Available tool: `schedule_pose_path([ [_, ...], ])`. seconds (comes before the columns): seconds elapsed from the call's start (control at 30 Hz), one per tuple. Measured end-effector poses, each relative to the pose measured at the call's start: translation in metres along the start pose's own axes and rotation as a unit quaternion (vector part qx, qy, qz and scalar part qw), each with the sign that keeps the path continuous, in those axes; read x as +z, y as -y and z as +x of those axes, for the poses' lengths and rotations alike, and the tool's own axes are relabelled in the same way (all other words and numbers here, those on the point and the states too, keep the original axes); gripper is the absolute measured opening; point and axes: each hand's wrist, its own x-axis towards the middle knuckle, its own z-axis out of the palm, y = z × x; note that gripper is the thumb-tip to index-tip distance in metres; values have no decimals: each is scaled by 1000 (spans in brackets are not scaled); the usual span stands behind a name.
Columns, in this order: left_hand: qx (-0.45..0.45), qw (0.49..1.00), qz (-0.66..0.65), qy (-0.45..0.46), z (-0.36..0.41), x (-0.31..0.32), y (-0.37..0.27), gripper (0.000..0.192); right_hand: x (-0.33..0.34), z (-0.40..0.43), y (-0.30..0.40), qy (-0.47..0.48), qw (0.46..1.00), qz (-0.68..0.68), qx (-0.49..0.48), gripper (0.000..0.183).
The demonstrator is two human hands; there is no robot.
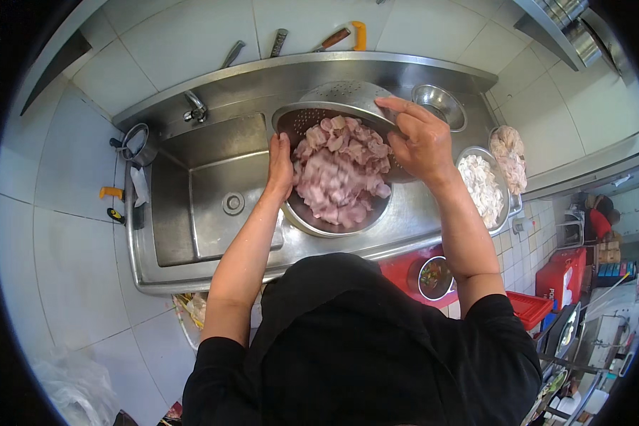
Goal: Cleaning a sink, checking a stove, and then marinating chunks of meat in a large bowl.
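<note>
Both hands hold a perforated metal colander [335, 91], tilted on its side above a metal bowl [319, 231]. My left hand [281, 168] presses against its left rim. On the right side, my right hand [418, 136] grips the rim with the thumb inside and a finger over the outside. Pieces of pale pink raw meat [341, 173] lie between the colander's inside and the bowl below; some are blurred by motion. The bowl stands on the steel drainboard, just right of the sink basin [234, 181].
A small metal bowl [441, 106] sits behind my right hand. Right of my forearm are a pan of whitish pieces [479, 186] and a bag of meat [508, 154]. A faucet [195, 109] rises behind the basin. A pot [434, 277] stands lower right; a person [600, 221] is far right.
</note>
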Motion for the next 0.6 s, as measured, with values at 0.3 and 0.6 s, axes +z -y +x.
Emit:
schedule_pose_path([
  [0.3, 67, 989, 126, 34, 11, 17, -54, 26, -26, -1, 10, -29, 994, -70, -82, 22],
  [0.6, 294, 931, 203, 82, 30, 30, -128, 22, -73, 2, 29, -143, 975, -105, -135, 36],
])
